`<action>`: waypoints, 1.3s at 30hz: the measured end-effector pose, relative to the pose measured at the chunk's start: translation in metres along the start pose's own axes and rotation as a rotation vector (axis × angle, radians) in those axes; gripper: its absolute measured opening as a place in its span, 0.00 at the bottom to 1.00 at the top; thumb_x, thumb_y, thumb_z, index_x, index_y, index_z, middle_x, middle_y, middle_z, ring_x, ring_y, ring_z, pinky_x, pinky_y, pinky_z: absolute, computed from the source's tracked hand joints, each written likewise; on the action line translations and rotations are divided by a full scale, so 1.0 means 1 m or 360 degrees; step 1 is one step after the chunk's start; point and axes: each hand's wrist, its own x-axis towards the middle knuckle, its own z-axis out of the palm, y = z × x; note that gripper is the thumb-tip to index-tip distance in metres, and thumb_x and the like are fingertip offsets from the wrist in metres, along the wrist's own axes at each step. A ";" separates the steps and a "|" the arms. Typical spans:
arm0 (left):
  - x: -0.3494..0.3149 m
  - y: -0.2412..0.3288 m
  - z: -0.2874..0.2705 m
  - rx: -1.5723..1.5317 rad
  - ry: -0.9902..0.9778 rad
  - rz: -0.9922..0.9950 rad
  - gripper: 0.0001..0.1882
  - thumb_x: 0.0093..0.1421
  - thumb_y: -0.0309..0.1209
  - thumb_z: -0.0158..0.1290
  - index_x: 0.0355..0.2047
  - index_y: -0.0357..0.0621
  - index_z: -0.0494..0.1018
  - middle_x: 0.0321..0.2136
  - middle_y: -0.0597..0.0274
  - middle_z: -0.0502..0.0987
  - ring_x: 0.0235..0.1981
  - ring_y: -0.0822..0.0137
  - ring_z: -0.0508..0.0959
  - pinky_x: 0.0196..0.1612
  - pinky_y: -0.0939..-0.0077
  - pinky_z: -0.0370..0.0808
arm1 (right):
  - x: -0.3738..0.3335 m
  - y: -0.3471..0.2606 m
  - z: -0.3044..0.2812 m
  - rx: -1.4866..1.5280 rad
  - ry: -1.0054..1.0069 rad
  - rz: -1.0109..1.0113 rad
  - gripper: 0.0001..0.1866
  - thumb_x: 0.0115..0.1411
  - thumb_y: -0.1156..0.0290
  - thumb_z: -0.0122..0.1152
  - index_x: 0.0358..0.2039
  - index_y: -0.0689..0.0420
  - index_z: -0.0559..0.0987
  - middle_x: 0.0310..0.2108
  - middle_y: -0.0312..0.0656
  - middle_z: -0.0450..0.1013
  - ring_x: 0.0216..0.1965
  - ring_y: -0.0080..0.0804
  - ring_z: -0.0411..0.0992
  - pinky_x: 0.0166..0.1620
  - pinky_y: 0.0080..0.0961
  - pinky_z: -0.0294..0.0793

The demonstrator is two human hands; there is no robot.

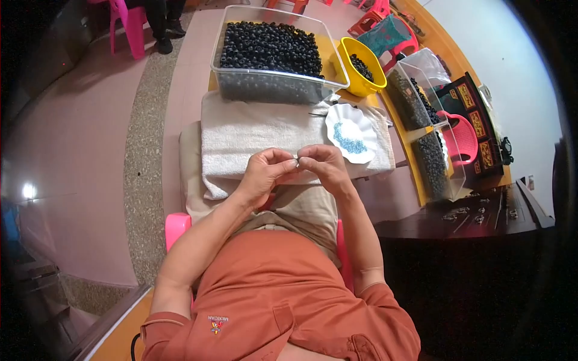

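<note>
Over the white towel on the lap, the left hand and right hand meet fingertip to fingertip, both pinched shut on one tiny bead; its axis is too small to tell. The scalloped dish of blue pieces lies just right, nearer the right hand.

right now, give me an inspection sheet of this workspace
surface: white towel spread over the lap
job's things: tiny piece pinched between both hands, too small to tell; clear bin of dark beads; white dish of blue bits
clutter: yellow bowl, clear boxes at right
hands: left hand and right hand meet fingertip to fingertip
cables: nothing seen
surroundings: pink chairs, dark table, a person's feet far off
</note>
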 end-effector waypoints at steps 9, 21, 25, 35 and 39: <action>-0.001 -0.002 0.000 -0.0009 0.0013 -0.0035 0.05 0.59 0.24 0.56 0.36 0.39 0.73 0.32 0.62 0.78 0.33 0.70 0.80 0.39 0.77 0.80 | -0.003 0.004 0.004 -0.0187 0.0058 -0.0184 0.04 0.57 0.79 0.62 0.34 0.64 0.79 0.33 0.36 0.75 0.34 0.20 0.72 0.39 0.17 0.72; 0.001 -0.013 -0.003 -0.0183 0.0030 -0.0052 0.03 0.59 0.22 0.56 0.34 0.40 0.73 0.31 0.63 0.78 0.31 0.71 0.80 0.39 0.77 0.81 | -0.009 0.010 0.004 -0.0578 -0.0033 -0.0596 0.07 0.58 0.83 0.59 0.38 0.64 0.78 0.37 0.39 0.73 0.39 0.24 0.70 0.41 0.18 0.69; 0.000 -0.014 0.000 -0.0218 0.0012 -0.0046 0.03 0.59 0.22 0.56 0.34 0.39 0.73 0.30 0.62 0.77 0.30 0.71 0.79 0.38 0.77 0.81 | -0.010 0.012 0.002 -0.0590 -0.0027 -0.0645 0.07 0.58 0.84 0.59 0.38 0.64 0.78 0.37 0.40 0.73 0.39 0.24 0.71 0.41 0.18 0.69; 0.003 -0.016 -0.003 -0.0250 0.0043 0.0024 0.02 0.60 0.22 0.55 0.34 0.40 0.73 0.30 0.63 0.77 0.31 0.71 0.79 0.39 0.74 0.81 | -0.009 0.019 0.017 -0.0616 0.0108 -0.0807 0.12 0.57 0.86 0.58 0.42 0.65 0.77 0.41 0.42 0.72 0.40 0.25 0.70 0.43 0.17 0.69; 0.001 -0.012 -0.001 -0.0301 0.0105 0.0014 0.02 0.60 0.22 0.54 0.34 0.41 0.73 0.31 0.63 0.77 0.30 0.71 0.79 0.38 0.73 0.81 | -0.012 0.024 0.029 -0.0635 0.0191 -0.0923 0.17 0.54 0.86 0.61 0.45 0.64 0.76 0.43 0.44 0.70 0.42 0.28 0.71 0.44 0.18 0.69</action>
